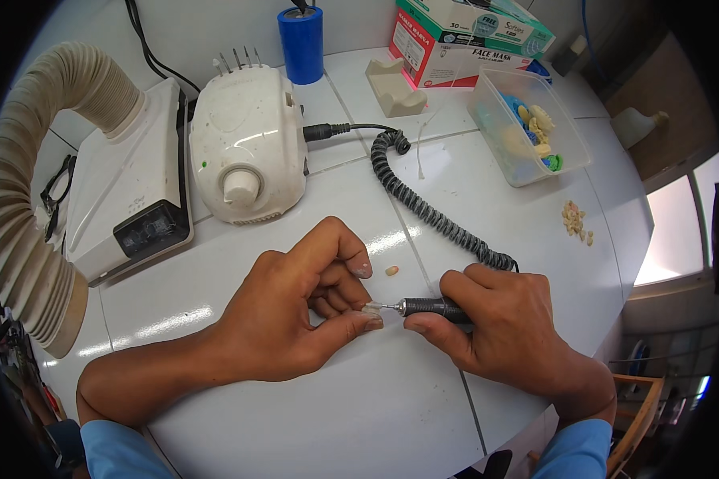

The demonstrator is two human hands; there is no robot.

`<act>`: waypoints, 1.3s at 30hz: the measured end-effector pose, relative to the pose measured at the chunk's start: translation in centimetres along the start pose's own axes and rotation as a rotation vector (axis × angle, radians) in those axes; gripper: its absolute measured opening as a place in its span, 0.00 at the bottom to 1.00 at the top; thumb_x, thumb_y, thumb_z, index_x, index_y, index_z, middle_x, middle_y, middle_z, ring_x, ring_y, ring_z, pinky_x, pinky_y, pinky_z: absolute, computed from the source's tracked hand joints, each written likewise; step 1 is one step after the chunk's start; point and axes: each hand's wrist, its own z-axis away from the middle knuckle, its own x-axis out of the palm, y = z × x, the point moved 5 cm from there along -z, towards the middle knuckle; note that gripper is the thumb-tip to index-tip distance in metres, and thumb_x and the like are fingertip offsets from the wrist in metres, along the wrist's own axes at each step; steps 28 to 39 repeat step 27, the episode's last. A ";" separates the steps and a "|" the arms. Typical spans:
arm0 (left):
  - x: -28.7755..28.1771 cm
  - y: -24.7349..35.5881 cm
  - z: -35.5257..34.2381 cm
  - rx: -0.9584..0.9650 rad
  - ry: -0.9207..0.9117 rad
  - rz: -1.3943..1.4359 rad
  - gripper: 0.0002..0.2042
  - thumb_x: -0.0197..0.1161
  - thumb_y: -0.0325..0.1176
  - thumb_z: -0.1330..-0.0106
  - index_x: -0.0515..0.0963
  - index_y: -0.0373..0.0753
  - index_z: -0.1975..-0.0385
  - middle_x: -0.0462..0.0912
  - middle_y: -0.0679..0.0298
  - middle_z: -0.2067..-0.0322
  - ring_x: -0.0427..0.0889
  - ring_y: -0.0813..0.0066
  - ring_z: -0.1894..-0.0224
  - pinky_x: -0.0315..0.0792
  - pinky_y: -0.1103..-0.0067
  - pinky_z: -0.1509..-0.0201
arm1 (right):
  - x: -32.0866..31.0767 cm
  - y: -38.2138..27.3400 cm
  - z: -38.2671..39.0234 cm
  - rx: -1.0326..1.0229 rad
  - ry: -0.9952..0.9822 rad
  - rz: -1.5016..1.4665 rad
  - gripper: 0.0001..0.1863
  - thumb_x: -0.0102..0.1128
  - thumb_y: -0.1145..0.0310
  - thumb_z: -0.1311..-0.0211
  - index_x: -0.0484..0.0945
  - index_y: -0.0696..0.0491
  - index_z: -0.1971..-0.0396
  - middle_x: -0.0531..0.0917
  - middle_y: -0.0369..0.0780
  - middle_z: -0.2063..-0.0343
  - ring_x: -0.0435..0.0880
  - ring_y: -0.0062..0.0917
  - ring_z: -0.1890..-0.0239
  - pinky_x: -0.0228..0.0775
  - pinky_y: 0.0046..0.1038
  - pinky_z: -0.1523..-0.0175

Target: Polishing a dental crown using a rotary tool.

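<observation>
My right hand (507, 323) is closed around a dark rotary handpiece (431, 308), which points left with a thin metal bit. Between the thumb and fingers of my left hand (295, 299), a small pale piece (371, 307) is pinched; the fingertips partly cover it, so its exact shape is unclear. The bit's tip meets or nearly meets this piece. Just beyond my left fingertips, a small tooth-shaped piece (391, 271) lies on the white tiled table (311, 423). A black coiled cord (431, 203) runs from the handpiece to a white control unit (248, 144) with a knob.
A dust extractor box (128, 176) with a ribbed hose (16, 191) stands left. Several bits stick up from the control unit. Behind are a blue cylinder (301, 48), a beige stand (395, 88) and mask boxes (463, 48). Tooth-like pieces (573, 219) lie near a plastic tub (503, 152).
</observation>
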 end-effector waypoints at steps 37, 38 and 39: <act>0.0 -0.1 0.0 0.010 -0.007 0.019 0.21 0.74 0.21 0.29 0.66 0.37 0.47 0.91 0.57 0.63 0.91 0.77 0.58 0.81 0.81 0.54 | 0.0 0.3 0.0 0.014 -0.024 -0.024 0.25 0.74 0.42 0.31 0.80 0.48 0.75 0.77 0.33 0.84 0.76 0.24 0.87 0.62 0.33 0.84; 0.0 -0.1 0.0 0.010 -0.007 0.019 0.21 0.74 0.21 0.29 0.66 0.37 0.47 0.91 0.57 0.63 0.91 0.77 0.58 0.81 0.81 0.54 | 0.0 0.3 0.0 0.014 -0.024 -0.024 0.25 0.74 0.42 0.31 0.80 0.48 0.75 0.77 0.33 0.84 0.76 0.24 0.87 0.62 0.33 0.84; 0.0 -0.1 0.0 0.010 -0.007 0.019 0.21 0.74 0.21 0.29 0.66 0.37 0.47 0.91 0.57 0.63 0.91 0.77 0.58 0.81 0.81 0.54 | 0.0 0.3 0.0 0.014 -0.024 -0.024 0.25 0.74 0.42 0.31 0.80 0.48 0.75 0.77 0.33 0.84 0.76 0.24 0.87 0.62 0.33 0.84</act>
